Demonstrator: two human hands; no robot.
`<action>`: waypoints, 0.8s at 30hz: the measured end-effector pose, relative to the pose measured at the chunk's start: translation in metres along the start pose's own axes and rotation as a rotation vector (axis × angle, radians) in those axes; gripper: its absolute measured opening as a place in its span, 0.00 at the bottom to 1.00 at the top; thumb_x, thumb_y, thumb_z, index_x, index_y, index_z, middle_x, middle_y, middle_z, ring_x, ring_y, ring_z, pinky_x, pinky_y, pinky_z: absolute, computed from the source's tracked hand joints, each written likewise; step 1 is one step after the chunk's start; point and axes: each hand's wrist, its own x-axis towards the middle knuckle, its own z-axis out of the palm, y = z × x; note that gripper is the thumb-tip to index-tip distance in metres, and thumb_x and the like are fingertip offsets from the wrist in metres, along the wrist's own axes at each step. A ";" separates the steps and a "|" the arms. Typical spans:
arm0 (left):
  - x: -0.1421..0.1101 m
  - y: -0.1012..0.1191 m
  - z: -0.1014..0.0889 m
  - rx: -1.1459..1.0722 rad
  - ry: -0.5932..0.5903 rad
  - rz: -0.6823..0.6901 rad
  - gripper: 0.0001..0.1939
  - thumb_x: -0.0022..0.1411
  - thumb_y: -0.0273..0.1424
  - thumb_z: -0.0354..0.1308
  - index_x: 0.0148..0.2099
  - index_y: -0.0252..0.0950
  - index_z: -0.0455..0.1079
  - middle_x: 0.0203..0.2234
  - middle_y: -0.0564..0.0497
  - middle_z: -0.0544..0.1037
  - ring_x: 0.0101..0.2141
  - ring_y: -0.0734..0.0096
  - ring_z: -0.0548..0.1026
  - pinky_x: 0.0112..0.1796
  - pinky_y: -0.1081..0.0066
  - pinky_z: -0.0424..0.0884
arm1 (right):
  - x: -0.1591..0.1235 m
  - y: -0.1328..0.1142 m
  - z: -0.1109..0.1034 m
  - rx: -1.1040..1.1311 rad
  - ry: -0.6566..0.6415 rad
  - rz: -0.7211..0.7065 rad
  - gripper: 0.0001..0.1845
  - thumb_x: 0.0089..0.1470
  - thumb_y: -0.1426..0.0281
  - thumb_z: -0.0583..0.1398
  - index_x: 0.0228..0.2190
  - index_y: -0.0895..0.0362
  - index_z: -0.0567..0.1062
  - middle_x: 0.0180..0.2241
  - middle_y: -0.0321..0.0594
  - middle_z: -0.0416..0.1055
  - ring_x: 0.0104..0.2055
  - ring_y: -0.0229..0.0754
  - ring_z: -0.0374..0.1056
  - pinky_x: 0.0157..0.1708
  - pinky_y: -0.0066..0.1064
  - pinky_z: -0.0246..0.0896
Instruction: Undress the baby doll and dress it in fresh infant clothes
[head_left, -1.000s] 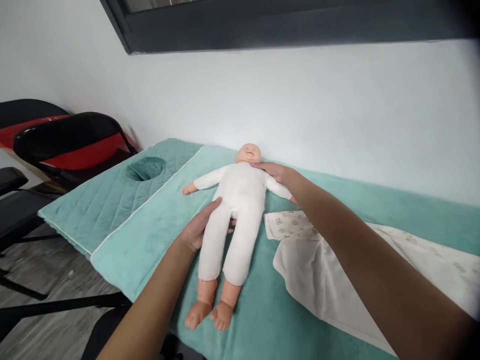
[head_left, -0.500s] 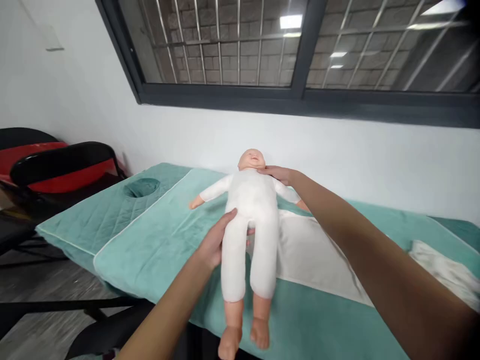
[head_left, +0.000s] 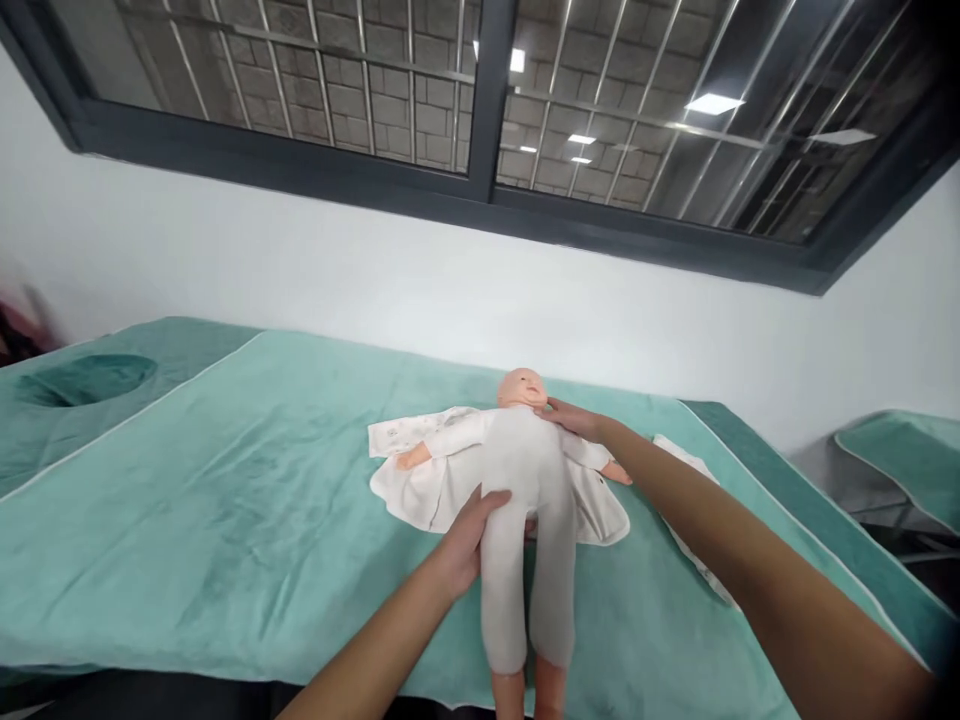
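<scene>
A baby doll point(head_left: 525, 470) in a white bodysuit lies face up over a white printed cloth point(head_left: 420, 485) on the teal padded table point(head_left: 225, 500). My left hand point(head_left: 465, 535) grips the doll under its hip, thumb across the top of the thigh. My right hand point(head_left: 574, 415) cups the doll at the neck and shoulder, its fingers partly hidden behind the doll. The doll's feet run off the bottom edge of the picture.
A second white cloth point(head_left: 686, 475) lies to the right under my forearm. The table's face hole point(head_left: 82, 380) is at the far left. A white wall and a barred window point(head_left: 480, 110) stand behind. Another teal table point(head_left: 900, 455) is at the right.
Both hands have carried the doll rightward along the table and it now lies over the white cloth. The chairs at the left have left the view.
</scene>
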 end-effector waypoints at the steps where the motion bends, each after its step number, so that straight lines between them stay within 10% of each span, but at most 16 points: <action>1: 0.000 0.001 -0.003 0.070 -0.003 -0.002 0.28 0.56 0.43 0.63 0.56 0.40 0.64 0.43 0.43 0.79 0.37 0.58 0.80 0.33 0.63 0.77 | -0.005 0.001 0.001 -0.041 0.050 0.034 0.51 0.49 0.51 0.67 0.65 0.57 0.55 0.66 0.56 0.55 0.64 0.56 0.58 0.63 0.48 0.55; 5: 0.009 0.038 -0.025 0.675 0.101 0.107 0.20 0.56 0.49 0.60 0.37 0.36 0.74 0.29 0.46 0.78 0.28 0.61 0.76 0.26 0.68 0.70 | -0.012 -0.002 0.015 -0.299 0.352 0.106 0.53 0.49 0.53 0.66 0.66 0.61 0.50 0.65 0.61 0.55 0.64 0.59 0.57 0.61 0.53 0.54; 8: 0.034 0.086 -0.051 1.000 0.349 0.502 0.14 0.56 0.43 0.59 0.32 0.38 0.75 0.28 0.48 0.77 0.31 0.62 0.74 0.30 0.69 0.67 | -0.008 -0.010 0.046 -0.615 0.503 -0.257 0.38 0.53 0.64 0.63 0.62 0.60 0.59 0.64 0.56 0.56 0.66 0.55 0.53 0.63 0.51 0.50; 10: 0.056 0.117 -0.070 1.074 0.404 0.573 0.10 0.53 0.39 0.60 0.34 0.39 0.76 0.29 0.50 0.77 0.32 0.63 0.72 0.32 0.70 0.66 | 0.000 -0.019 0.074 -0.787 0.360 -0.487 0.31 0.55 0.67 0.61 0.59 0.59 0.65 0.60 0.52 0.62 0.64 0.53 0.56 0.62 0.49 0.51; 14: 0.094 0.155 -0.102 1.068 0.085 0.310 0.09 0.44 0.35 0.62 0.30 0.37 0.74 0.25 0.51 0.76 0.28 0.65 0.71 0.28 0.72 0.63 | 0.030 -0.042 0.125 -1.121 -0.078 -0.619 0.18 0.58 0.65 0.61 0.49 0.56 0.73 0.52 0.47 0.71 0.54 0.52 0.66 0.54 0.47 0.60; 24: 0.111 0.159 -0.129 1.215 -0.029 0.351 0.09 0.43 0.31 0.60 0.31 0.43 0.74 0.26 0.54 0.76 0.31 0.64 0.72 0.31 0.72 0.64 | 0.078 -0.033 0.172 -1.357 -0.107 -0.603 0.23 0.61 0.52 0.57 0.47 0.55 0.73 0.51 0.48 0.71 0.48 0.52 0.68 0.46 0.43 0.63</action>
